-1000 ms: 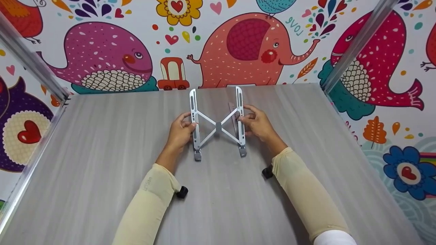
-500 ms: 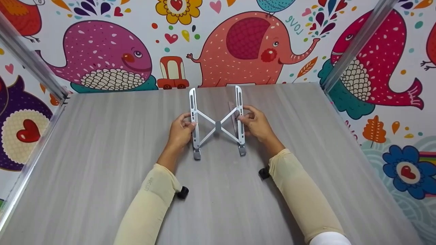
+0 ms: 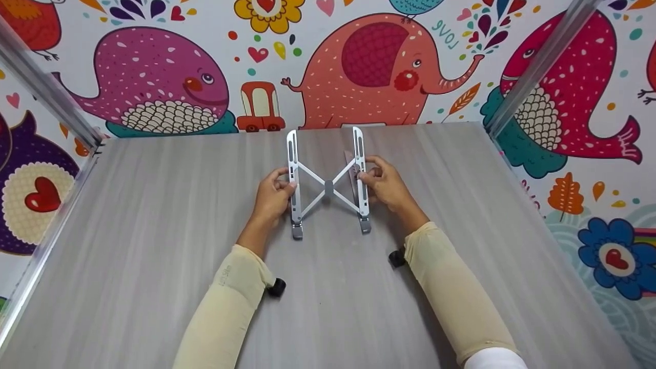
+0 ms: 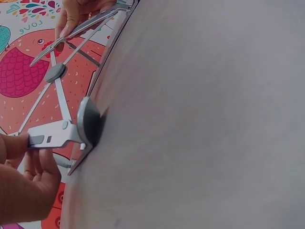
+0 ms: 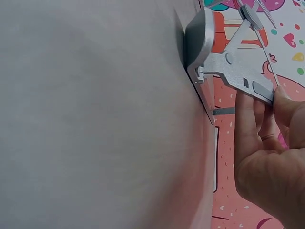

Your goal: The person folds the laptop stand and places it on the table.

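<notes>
A silver folding laptop stand (image 3: 329, 187) stands opened out near the back of the table, its two slotted rails joined by crossed struts at a grey hub. On its left rail, my left hand (image 3: 272, 197) grips with thumb and fingers; the left wrist view shows this hand (image 4: 31, 186) beneath the rail's front part. My right hand (image 3: 390, 188) pinches the right rail, thumb on the near side. In the right wrist view, the stand's front hook (image 5: 200, 40) is close to the tabletop, while the right hand (image 5: 264, 167) holds the rail further back.
The grey wood-grain table (image 3: 328, 307) meets a wall (image 3: 205, 15) printed with cartoon animals at the back. Metal posts (image 3: 543, 66) rise at the back corners. A small black device (image 3: 277, 288) sits at the left wrist, another (image 3: 397, 259) at the right.
Both hands keep their hold on the laptop stand. Its upper rail ends have drawn slightly closer together, and the head view has shifted a little.
</notes>
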A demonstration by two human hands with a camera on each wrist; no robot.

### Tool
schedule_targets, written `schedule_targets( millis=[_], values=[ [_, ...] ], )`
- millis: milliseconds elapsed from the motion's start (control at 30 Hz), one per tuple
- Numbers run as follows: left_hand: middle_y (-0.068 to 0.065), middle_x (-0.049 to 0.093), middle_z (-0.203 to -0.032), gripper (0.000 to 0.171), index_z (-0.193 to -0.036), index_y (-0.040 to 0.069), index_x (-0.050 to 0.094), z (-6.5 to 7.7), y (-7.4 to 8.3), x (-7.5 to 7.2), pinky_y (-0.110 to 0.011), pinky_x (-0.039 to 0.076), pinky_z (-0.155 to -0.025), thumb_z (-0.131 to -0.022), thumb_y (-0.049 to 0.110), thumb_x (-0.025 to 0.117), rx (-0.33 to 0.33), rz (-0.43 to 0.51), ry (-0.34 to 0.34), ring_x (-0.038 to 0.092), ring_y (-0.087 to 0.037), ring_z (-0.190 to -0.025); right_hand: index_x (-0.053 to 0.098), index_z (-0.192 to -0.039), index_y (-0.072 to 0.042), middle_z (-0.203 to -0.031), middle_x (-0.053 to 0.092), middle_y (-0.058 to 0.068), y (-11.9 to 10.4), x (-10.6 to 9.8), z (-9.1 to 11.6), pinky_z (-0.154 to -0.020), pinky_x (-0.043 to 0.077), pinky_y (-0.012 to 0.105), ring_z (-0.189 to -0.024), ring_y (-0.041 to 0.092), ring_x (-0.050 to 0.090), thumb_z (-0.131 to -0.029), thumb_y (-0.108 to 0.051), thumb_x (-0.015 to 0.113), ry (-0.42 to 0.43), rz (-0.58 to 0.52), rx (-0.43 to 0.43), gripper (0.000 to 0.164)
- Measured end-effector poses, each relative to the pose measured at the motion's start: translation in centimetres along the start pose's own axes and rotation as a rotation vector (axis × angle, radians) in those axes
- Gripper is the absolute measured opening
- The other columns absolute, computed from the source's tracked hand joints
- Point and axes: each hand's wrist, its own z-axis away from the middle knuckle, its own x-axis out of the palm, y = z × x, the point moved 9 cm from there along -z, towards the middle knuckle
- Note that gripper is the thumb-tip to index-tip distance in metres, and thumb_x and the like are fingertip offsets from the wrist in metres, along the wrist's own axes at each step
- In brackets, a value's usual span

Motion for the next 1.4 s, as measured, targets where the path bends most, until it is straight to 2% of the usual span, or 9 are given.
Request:
schedule_targets(
  millis=[367, 567, 767, 1033, 1400],
  values=[
    [-0.007, 0.063, -0.086, 0.038, -0.137, 0.009, 0.057, 0.0, 0.4, 0.2, -0.027, 0.048, -0.06, -0.099, 0.003, 0.061, 0.011, 0.009, -0.006, 0.055, -0.014, -0.072, 0.058, -0.135, -0.018, -0.087, 0.054, 0.009, 0.0, 0.4, -0.1, -0.056, 0.059, 0.044, -0.07, 0.026, 0.058, -0.101, -0.011, 0.063, -0.02, -0.025, 0.006, 0.035],
    [-0.01, 0.065, -0.088, 0.039, -0.138, 0.007, 0.057, 0.0, 0.5, 0.3, -0.028, 0.047, -0.063, -0.1, 0.003, 0.06, 0.01, 0.002, 0.001, 0.056, -0.015, -0.074, 0.058, -0.134, -0.017, -0.086, 0.053, 0.008, -0.1, 0.6, -0.1, -0.055, 0.059, 0.043, -0.067, 0.023, 0.059, -0.101, -0.01, 0.062, -0.03, -0.049, 0.007, 0.034],
    [-0.014, 0.065, -0.09, 0.036, -0.135, 0.007, 0.059, 0.1, 0.6, 0.5, -0.027, 0.044, -0.06, -0.099, 0.002, 0.061, 0.007, 0.005, 0.004, 0.055, -0.018, -0.074, 0.058, -0.134, -0.015, -0.084, 0.055, 0.009, -0.2, 0.8, -0.3, -0.052, 0.058, 0.041, -0.064, 0.023, 0.061, -0.101, -0.008, 0.062, -0.026, -0.065, 0.014, 0.034],
    [-0.005, 0.063, -0.082, 0.034, -0.133, 0.009, 0.059, 0.1, 0.8, 0.9, -0.026, 0.044, -0.057, -0.099, 0.002, 0.061, 0.007, 0.018, 0.004, 0.053, -0.015, -0.069, 0.058, -0.134, -0.015, -0.087, 0.06, 0.011, -0.2, 1.1, -0.4, -0.054, 0.059, 0.041, -0.066, 0.023, 0.065, -0.101, -0.008, 0.063, -0.029, -0.085, 0.031, 0.035],
    [-0.012, 0.067, -0.092, 0.036, -0.134, 0.01, 0.058, -0.1, 0.5, 1.9, -0.026, 0.046, -0.057, -0.099, 0.002, 0.06, -0.019, 0.036, -0.015, 0.057, -0.02, -0.075, 0.058, -0.134, -0.017, -0.086, 0.061, 0.01, -0.1, 1.5, -0.4, -0.054, 0.06, 0.039, -0.065, 0.02, 0.066, -0.101, -0.009, 0.063, -0.04, -0.082, 0.03, 0.034]
  ],
)
